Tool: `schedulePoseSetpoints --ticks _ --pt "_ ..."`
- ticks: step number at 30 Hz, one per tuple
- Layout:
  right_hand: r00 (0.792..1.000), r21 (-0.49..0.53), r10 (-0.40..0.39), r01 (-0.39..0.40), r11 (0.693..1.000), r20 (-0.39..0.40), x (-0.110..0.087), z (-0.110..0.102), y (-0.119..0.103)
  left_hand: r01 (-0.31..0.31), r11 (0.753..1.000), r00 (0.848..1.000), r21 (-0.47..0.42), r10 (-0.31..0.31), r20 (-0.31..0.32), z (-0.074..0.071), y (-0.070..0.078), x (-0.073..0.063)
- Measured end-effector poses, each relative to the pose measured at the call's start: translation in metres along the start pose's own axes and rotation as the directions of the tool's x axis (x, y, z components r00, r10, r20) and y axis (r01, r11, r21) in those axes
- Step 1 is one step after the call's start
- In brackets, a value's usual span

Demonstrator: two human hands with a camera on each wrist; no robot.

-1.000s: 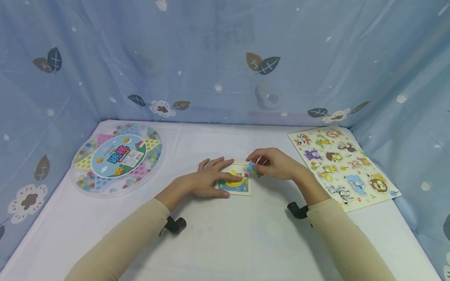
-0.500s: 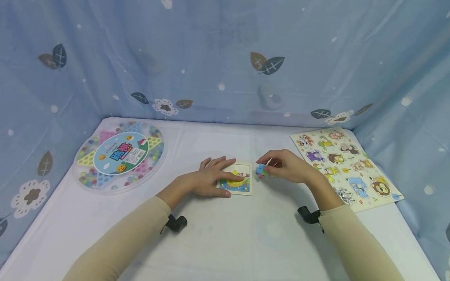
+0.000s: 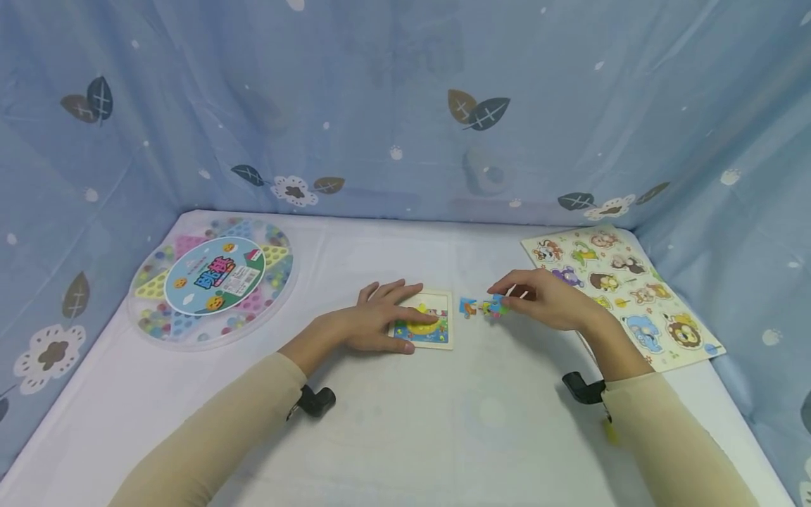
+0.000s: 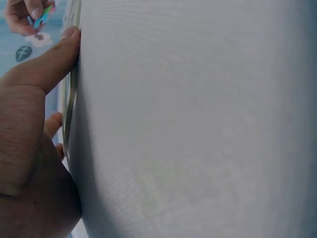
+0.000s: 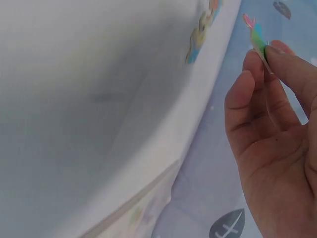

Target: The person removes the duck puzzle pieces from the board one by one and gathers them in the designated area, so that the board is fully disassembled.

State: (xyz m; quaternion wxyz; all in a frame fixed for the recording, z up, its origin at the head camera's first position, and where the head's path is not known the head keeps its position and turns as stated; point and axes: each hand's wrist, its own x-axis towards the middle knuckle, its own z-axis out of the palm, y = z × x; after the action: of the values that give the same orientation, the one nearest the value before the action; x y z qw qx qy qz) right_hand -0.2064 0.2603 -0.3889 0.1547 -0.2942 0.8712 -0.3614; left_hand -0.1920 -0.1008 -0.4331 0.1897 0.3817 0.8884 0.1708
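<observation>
My left hand [image 3: 376, 320] lies over a small wooden jigsaw puzzle [image 3: 424, 339] with a light frame and a yellow and blue picture; the fingers are extended and hide its left part. In the left wrist view, the thumb [image 4: 67, 47] touches the frame's edge. My right hand [image 3: 548, 299] pinches a blue, green and pink jigsaw piece [image 5: 257, 39] between thumb and fingers, just above the table. Left of that hand, a blue and orange jigsaw piece [image 3: 467, 307] lies on the cloth, with another piece [image 3: 486, 308] beside it, partly overlapped in view by the held one.
A round, clear game case [image 3: 212, 285] with coloured marbles lies at the back left. On the right is a large animal puzzle board [image 3: 633, 303], partly behind my right forearm. White cloth [image 3: 405, 436] covers the table, and a blue patterned curtain [image 3: 380, 105] surrounds it.
My right hand has moved right, away from the small puzzle's edge, with the piece in its fingers. Loose pieces now show on the cloth to its left. My left hand stays put.
</observation>
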Motion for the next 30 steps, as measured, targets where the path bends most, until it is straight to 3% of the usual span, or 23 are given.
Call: schedulePoseSetpoints --ticks 18,30 --pt "0.995 -0.070 0.092 -0.090 0.994 0.025 -0.013 -0.011 0.022 -0.007 1.000 1.000 -0.012 0.007 -0.010 0.000 0.000 0.000" --pt "0.995 -0.095 0.095 -0.092 0.991 0.032 -0.012 -0.012 0.029 -0.012 1.000 1.000 -0.013 0.012 -0.016 0.001 -0.001 0.000"
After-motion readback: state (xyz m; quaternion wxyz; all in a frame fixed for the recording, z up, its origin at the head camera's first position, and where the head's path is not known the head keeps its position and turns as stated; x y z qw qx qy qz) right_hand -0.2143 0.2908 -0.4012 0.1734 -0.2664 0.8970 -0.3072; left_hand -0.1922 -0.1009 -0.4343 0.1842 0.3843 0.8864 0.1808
